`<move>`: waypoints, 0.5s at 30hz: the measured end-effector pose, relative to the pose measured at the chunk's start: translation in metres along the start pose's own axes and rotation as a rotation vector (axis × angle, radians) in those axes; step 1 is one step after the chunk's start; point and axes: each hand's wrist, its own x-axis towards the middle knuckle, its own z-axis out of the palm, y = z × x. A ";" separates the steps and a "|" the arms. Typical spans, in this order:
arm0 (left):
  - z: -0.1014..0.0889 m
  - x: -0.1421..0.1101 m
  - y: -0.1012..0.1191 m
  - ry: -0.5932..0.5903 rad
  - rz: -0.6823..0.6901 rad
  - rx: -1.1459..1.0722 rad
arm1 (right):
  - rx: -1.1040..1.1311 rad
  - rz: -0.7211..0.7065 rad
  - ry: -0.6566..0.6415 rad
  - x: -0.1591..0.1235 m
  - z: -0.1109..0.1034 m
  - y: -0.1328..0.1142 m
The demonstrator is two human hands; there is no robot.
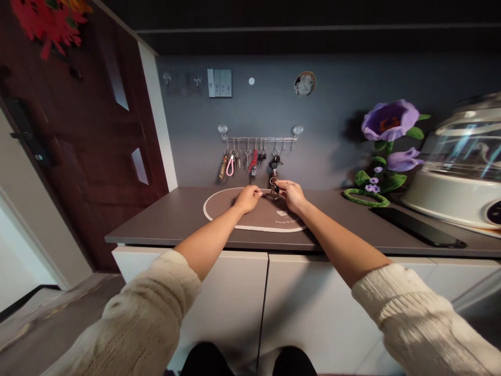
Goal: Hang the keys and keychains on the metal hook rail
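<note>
Hanging just left of the right hand (291,194), whose fingertips are clamped on them, the keys (275,190) are nearer it than the left hand (247,199), long axis roughly upright below their ring (274,178), the left hand's hold being too small to tell.

Dim overall; edges stretched, blurred (soft shadow across cabinet door (309,300)).

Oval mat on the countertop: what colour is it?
The oval mat is brown with a whitish border; head view.
</note>
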 end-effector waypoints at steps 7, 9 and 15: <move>0.001 0.000 0.000 -0.016 -0.010 -0.002 | 0.141 -0.011 -0.009 -0.003 -0.002 -0.004; 0.000 0.000 0.001 -0.010 -0.011 -0.008 | 0.142 -0.027 -0.027 -0.003 -0.004 -0.003; 0.000 -0.001 0.003 -0.019 -0.030 -0.007 | 0.139 -0.062 -0.046 0.000 -0.008 -0.002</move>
